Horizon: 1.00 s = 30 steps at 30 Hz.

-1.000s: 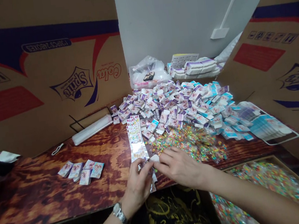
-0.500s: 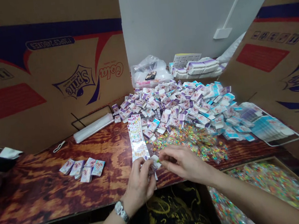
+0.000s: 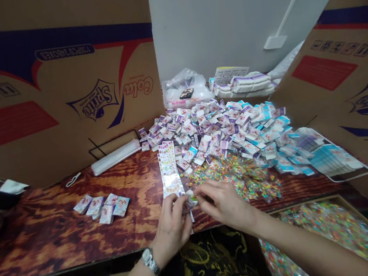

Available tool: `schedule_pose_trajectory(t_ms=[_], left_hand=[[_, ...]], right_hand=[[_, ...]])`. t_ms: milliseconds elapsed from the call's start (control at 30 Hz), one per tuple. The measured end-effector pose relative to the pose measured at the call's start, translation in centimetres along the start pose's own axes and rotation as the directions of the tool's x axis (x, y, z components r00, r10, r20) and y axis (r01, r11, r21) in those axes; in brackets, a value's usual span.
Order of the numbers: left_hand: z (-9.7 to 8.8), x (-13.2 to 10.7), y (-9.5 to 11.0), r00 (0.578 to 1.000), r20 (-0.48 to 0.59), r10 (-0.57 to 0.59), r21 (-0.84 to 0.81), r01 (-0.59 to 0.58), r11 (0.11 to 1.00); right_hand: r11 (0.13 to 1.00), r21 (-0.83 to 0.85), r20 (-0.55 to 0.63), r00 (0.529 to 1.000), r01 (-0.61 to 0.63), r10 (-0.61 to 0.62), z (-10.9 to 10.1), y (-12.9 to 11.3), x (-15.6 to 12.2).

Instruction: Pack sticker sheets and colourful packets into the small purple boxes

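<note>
My left hand (image 3: 172, 221) is closed around a small printed carton (image 3: 189, 204), mostly hidden by its fingers, with its open end facing right. At that end, my right hand (image 3: 223, 202) pinches a small candy packet, of which only a greenish bit shows at the carton's mouth. Just beyond the left fingers lies a strip of sticker sheets (image 3: 170, 175). Behind the right hand spreads a pile of clear packets of coloured candy (image 3: 234, 172). A large heap of small white, purple and blue cartons (image 3: 216, 125) lies farther back.
Several cartons (image 3: 105, 206) are grouped on the left of the wooden-patterned table (image 3: 59, 241). A clear plastic bundle (image 3: 116, 157) rests by the big cardboard box (image 3: 65, 89). Flat cartons (image 3: 332, 156) lie at right. A box of candy packets (image 3: 334, 231) stands below, near my right arm.
My right fingers have moved slightly left, closer against the carton's open end. The greenish bit shows less than before. My left hand keeps its hold, and the view has shifted slightly.
</note>
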<state>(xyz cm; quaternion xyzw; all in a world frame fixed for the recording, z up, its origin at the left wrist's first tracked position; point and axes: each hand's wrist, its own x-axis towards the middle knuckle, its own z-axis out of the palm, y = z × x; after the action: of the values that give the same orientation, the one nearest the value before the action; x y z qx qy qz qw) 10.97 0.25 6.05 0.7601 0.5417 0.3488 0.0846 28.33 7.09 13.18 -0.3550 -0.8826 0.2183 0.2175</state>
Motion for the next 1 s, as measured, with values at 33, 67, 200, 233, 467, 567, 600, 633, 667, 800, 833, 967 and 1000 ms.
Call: schedule_pose_trajectory(t_ms=[33, 67, 200, 233, 467, 567, 600, 633, 667, 800, 833, 967, 1000], left_hand=[[0.0, 0.0, 0.0, 1.0, -0.001, -0.002, -0.001, 0.002, 1.0], [0.0, 0.0, 0.0, 1.0, -0.004, -0.003, -0.004, 0.003, 1.0], [0.1, 0.0, 0.0, 1.0, -0.018, -0.014, 0.003, 0.014, 1.0], [0.1, 0.1, 0.1, 1.0, -0.023, -0.015, 0.012, 0.015, 1.0], [0.2, -0.1, 0.0, 0.999, -0.024, 0.028, 0.088, -0.026, 0.996], [0.5, -0.2, -0.1, 0.995, -0.053, 0.084, 0.11, -0.078, 0.991], [0.6, -0.2, -0.2, 0.992, -0.071, 0.104, 0.113, -0.096, 0.989], [0.6, -0.3, -0.2, 0.988, -0.093, 0.123, 0.112, -0.112, 0.987], [0.7, -0.3, -0.2, 0.984, -0.113, 0.14, 0.111, -0.127, 0.986], [0.6, -0.4, -0.1, 0.977, -0.13, 0.17, 0.109, -0.156, 0.982], [0.6, -0.4, 0.0, 0.979, -0.123, 0.165, 0.105, -0.152, 0.983], [0.6, -0.5, 0.1, 0.983, -0.084, 0.164, 0.075, -0.158, 0.985], [0.6, -0.5, 0.1, 0.983, -0.073, 0.17, 0.071, -0.165, 0.984]], right_hand=[[1.0, -0.008, -0.007, 1.0, 0.007, -0.008, 0.1, 0.0, -0.1], [1.0, -0.013, -0.008, 1.0, 0.016, -0.016, 0.3, 0.0, -0.2], [1.0, 0.005, 0.0, 1.0, 0.026, -0.026, 0.4, -0.1, -0.2], [1.0, 0.011, 0.011, 1.0, 0.028, -0.028, 0.3, -0.1, -0.2], [0.983, -0.153, 0.184, 0.98, 0.103, -0.074, 0.0, -0.2, 0.6], [0.961, -0.228, 0.215, 0.971, 0.154, -0.104, 0.2, -0.3, 0.7], [0.956, -0.237, 0.217, 0.969, 0.172, -0.12, 0.3, -0.4, 0.8], [0.954, -0.241, 0.209, 0.969, 0.18, -0.131, 0.4, -0.5, 0.8], [0.953, -0.247, 0.19, 0.973, 0.175, -0.13, 0.5, -0.5, 0.8], [0.941, -0.332, 0.069, 0.997, 0.059, -0.038, 0.4, -0.6, 1.0], [0.942, -0.334, 0.058, 0.998, 0.038, -0.02, 0.3, -0.6, 1.1], [0.986, -0.165, 0.194, 0.981, 0.027, 0.006, 0.1, 0.0, 2.0], [0.991, -0.129, 0.233, 0.972, 0.02, 0.011, 0.2, 0.2, 2.2]])
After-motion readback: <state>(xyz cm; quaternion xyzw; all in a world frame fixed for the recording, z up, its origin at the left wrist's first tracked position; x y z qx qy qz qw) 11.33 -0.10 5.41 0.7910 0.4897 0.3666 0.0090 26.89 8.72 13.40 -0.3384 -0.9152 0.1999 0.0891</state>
